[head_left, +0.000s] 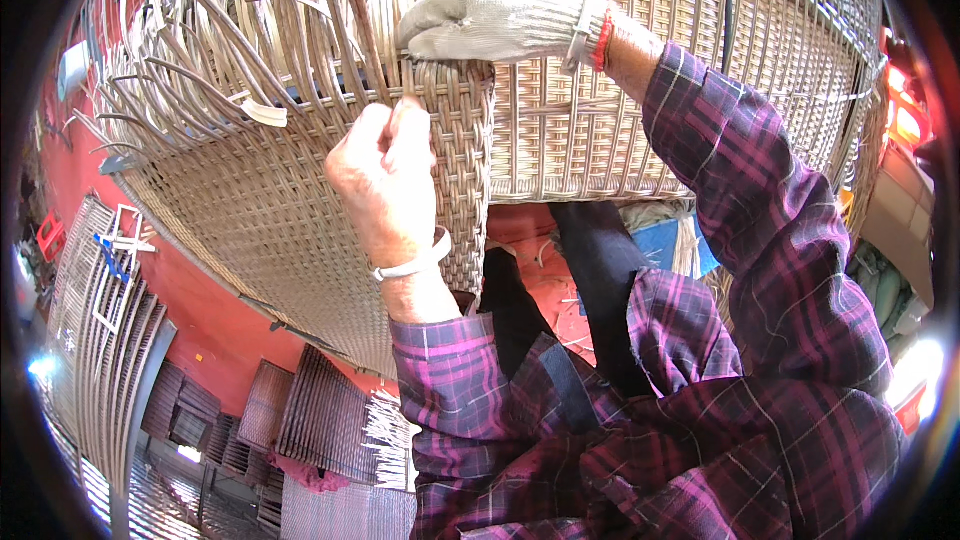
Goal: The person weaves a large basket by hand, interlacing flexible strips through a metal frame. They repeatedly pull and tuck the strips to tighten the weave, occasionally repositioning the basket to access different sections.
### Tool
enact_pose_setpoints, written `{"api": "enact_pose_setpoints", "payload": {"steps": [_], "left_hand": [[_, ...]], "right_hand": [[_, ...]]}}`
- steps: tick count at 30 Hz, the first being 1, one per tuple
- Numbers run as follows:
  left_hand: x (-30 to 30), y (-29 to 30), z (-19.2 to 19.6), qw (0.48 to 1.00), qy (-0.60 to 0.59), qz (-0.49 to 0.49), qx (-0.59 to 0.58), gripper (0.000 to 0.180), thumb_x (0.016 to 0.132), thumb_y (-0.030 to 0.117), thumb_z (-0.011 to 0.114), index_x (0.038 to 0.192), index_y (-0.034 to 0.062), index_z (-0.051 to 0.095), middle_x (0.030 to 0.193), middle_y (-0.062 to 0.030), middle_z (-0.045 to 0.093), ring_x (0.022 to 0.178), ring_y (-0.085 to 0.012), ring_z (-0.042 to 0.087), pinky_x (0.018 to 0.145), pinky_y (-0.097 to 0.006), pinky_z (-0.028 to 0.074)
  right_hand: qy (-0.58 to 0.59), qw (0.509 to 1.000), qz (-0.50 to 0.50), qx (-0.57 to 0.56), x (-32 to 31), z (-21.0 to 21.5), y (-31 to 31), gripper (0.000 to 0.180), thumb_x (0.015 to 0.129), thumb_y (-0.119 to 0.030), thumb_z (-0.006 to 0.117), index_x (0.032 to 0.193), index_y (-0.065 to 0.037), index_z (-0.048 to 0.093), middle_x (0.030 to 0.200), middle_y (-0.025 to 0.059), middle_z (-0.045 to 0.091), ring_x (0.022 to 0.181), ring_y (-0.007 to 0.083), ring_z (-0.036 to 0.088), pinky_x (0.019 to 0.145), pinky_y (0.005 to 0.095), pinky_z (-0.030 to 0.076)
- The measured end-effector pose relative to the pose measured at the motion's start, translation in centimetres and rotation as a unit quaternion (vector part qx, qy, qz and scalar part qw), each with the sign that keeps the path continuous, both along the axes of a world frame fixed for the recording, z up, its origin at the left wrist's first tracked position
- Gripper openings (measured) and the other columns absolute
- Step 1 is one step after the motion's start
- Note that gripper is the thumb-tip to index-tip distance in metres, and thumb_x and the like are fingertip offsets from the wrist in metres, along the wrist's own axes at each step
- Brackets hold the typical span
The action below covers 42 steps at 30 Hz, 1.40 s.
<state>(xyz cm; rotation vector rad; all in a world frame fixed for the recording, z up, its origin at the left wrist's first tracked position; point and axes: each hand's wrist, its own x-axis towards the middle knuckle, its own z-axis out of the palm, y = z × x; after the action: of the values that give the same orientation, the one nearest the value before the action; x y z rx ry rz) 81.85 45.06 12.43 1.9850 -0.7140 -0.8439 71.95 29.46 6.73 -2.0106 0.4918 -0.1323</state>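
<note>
Fingers of your bare left hand (385,175) are pinched together on a thin grey-beige wicker strand (372,50) at the top corner of the large woven grey-beige rattan frame (250,200), which stands right in front of you. Your right hand (490,15), in a light knitted glove, lies curled over the upper rim just beside it; keep it pressing there so the corner holds steady, and draw the strand snug and flat. Finished weave looks tight and even below, while loose strands (200,50) fan out unwoven above on the left.
</note>
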Motion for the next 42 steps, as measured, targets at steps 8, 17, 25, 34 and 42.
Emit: {"api": "enact_pose_setpoints", "payload": {"steps": [8,17,25,34,42], "left_hand": [[-0.6,-1.3,-1.0,0.974,-0.218,-0.045,0.042,0.031,0.083,0.011,0.062,0.061,-0.001,0.044,0.049,-0.0117,0.038,0.045,-0.0178,0.036,0.046,-0.035,0.032],[0.3,-0.7,0.3,0.986,-0.152,-0.062,0.034,0.028,0.079,0.009,0.063,0.06,-0.0017,0.045,0.049,-0.0101,0.041,0.045,-0.0175,0.038,0.046,-0.034,0.034],[-0.7,-1.9,-0.4,0.972,-0.228,-0.049,0.04,0.029,0.081,0.014,0.065,0.062,-0.0015,0.05,0.052,-0.0157,0.048,0.046,-0.0312,0.043,0.048,-0.038,0.036],[-0.4,0.4,1.0,0.979,-0.124,0.125,-0.1,0.007,0.085,0.005,0.067,0.086,0.0003,0.062,0.073,0.0023,0.056,0.063,-0.005,0.048,0.056,-0.021,0.041],[0.0,-2.5,-0.6,0.945,-0.318,-0.036,-0.066,0.027,0.075,0.002,0.071,0.101,0.0059,0.066,0.079,-0.0074,0.058,0.064,-0.0196,0.059,0.057,-0.032,0.048]], "right_hand": [[0.075,0.99,-0.044,0.109,0.8,1.6,0.6,0.029,0.083,-0.034,0.059,0.103,-0.017,0.07,0.093,0.0065,0.069,0.081,0.0213,0.066,0.074,0.0321,0.051],[-0.012,0.977,-0.038,0.207,1.0,0.6,0.5,0.026,0.084,-0.028,0.066,0.094,-0.003,0.068,0.067,-0.0006,0.059,0.059,0.0085,0.053,0.055,0.026,0.046],[-0.12,0.968,-0.013,0.218,1.1,-1.1,0.4,0.027,0.084,-0.03,0.064,0.088,-0.003,0.066,0.068,-0.0003,0.056,0.062,0.0077,0.051,0.059,0.0258,0.045],[-0.146,0.937,-0.091,-0.305,1.6,-1.4,-0.6,0.026,0.08,-0.021,0.066,0.097,-0.002,0.068,0.084,0.0092,0.068,0.081,0.0173,0.065,0.08,0.0304,0.05],[0.015,0.952,-0.284,0.115,0.4,1.4,-1.3,0.016,0.085,-0.018,0.063,0.089,-0.003,0.064,0.077,0.0042,0.062,0.071,0.0141,0.058,0.062,0.0282,0.047]]}}
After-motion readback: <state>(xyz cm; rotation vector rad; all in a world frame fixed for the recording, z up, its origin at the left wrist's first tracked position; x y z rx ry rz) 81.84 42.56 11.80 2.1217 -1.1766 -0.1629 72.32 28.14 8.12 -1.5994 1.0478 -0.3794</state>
